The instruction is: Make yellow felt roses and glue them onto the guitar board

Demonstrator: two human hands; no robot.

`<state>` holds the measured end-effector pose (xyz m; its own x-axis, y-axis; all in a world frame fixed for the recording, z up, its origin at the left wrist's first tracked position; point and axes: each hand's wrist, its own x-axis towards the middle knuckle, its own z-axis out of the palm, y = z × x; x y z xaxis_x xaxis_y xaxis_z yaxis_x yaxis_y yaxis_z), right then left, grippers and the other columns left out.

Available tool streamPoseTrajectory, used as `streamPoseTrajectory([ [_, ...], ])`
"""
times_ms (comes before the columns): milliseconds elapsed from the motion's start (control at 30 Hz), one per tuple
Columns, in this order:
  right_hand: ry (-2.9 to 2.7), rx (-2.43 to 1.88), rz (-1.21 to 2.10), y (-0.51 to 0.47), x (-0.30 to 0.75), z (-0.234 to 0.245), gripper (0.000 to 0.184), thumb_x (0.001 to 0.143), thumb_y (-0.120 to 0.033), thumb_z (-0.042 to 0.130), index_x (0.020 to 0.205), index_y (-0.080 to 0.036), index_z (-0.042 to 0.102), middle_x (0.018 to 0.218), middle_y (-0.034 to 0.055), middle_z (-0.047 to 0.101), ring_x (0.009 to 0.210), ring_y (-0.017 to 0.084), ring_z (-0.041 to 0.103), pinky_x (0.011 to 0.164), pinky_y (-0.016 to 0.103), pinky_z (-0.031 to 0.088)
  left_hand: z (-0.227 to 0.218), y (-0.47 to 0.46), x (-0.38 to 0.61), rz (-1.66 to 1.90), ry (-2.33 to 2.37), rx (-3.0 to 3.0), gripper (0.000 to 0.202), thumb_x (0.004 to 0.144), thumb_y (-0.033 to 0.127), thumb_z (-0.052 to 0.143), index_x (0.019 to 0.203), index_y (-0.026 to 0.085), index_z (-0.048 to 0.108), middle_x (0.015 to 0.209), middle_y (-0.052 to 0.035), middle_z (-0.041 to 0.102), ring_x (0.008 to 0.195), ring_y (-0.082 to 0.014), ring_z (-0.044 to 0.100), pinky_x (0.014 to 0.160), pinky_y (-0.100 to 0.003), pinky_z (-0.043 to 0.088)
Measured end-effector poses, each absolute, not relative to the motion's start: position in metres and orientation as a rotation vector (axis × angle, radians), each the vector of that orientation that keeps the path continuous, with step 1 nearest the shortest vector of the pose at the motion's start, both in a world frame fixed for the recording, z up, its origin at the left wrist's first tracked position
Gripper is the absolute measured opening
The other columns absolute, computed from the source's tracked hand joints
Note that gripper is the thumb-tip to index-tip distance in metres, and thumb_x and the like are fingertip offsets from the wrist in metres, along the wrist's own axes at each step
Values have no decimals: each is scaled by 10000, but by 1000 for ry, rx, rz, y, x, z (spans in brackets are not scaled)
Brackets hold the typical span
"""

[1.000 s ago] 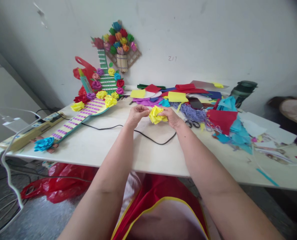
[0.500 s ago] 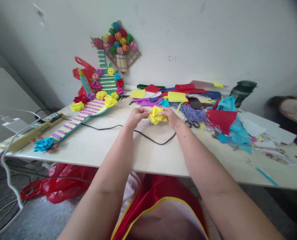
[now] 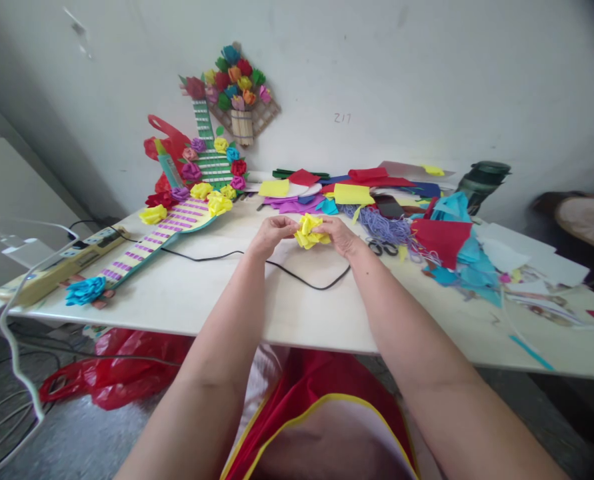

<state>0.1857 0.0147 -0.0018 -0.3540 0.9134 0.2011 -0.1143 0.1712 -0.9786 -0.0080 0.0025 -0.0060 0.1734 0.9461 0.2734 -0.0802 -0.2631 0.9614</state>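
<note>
A yellow crepe-paper flower point(image 3: 311, 232) with ruffled petals is held between both hands above the table. My left hand point(image 3: 273, 235) pinches its left side, fingers closed on the petals. On the other side, my right hand point(image 3: 341, 233) grips the flower between thumb and fingers. At the left lies a guitar-shaped board point(image 3: 157, 241) with purple strips, decorated with yellow flowers point(image 3: 220, 203) and a blue flower point(image 3: 85, 291). Behind the hands, folded yellow paper point(image 3: 353, 194) rests on a pile of coloured sheets.
A black cable point(image 3: 307, 283) loops across the white table point(image 3: 321, 320). Scissors point(image 3: 383, 248), a purple string bundle point(image 3: 377, 223) and red paper point(image 3: 441, 239) lie to the right, with a dark bottle point(image 3: 484, 187) behind. A power strip point(image 3: 61, 267) stands at the left edge.
The view has shifted very slightly. Both hands stay on the yellow flower, which has turned or been reshaped a little between the fingers.
</note>
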Motion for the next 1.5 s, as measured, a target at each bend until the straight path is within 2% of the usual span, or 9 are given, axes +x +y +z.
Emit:
streamPoseTrajectory([
  [400, -1485, -757, 1442, 16, 186, -5, 209, 518, -339, 722, 632, -197, 617, 556, -19, 561, 605, 155, 527, 603, 282, 404, -2, -1, -6, 1282, 875, 1476, 472, 474, 497, 904, 666, 138, 666, 645, -12, 657, 630, -128, 603, 719, -309, 512],
  [600, -1427, -688, 1500, 16, 185, -2, 171, 490, -261, 675, 629, -197, 599, 606, -3, 600, 643, 160, 550, 631, 287, 419, 0, -2, -6, 1291, 844, 1494, 521, 507, 586, 872, 669, 140, 655, 651, -7, 647, 626, -122, 591, 733, -310, 516],
  [800, -1409, -673, 1516, 15, 184, -1, 174, 480, -262, 688, 617, -209, 596, 624, 3, 633, 659, 176, 572, 650, 294, 443, 1, -5, -8, 1298, 848, 1504, 523, 551, 627, 827, 654, 148, 647, 656, -7, 632, 662, -140, 603, 768, -326, 526],
  [1133, -1400, -695, 1510, 13, 184, 0, 186, 481, -269, 689, 643, -197, 631, 651, 5, 637, 658, 166, 559, 641, 288, 427, 0, -2, -9, 1399, 910, 1446, 397, 530, 511, 823, 638, 161, 670, 677, -23, 665, 687, -160, 605, 800, -351, 524],
  [1500, -1423, -695, 1515, 9, 184, 4, 184, 466, -278, 708, 612, -198, 629, 637, 13, 645, 658, 173, 559, 631, 287, 428, -2, -1, -6, 1349, 838, 1398, 490, 468, 541, 887, 653, 155, 648, 662, -3, 650, 664, -140, 617, 789, -346, 542],
])
